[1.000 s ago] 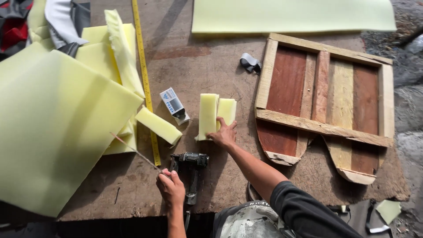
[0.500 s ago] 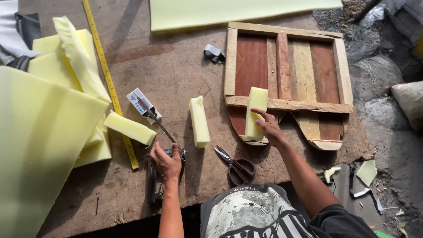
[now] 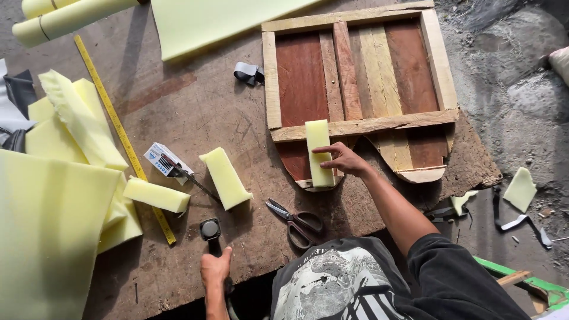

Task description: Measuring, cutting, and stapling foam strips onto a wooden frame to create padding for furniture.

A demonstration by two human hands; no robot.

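Shifted onto wooden frame, foam strip under right hand fingertips, open, gripping nothing

Around the scissors the brown table is mostly bare. Left of them lies a foam block, and further left a small box, a second foam block and the yellow tape measure; these narrow the passage on that side. Above the scissors the wooden frame blocks the way, with a foam strip on its lower edge. Between the frame and the first foam block there is an open lane.
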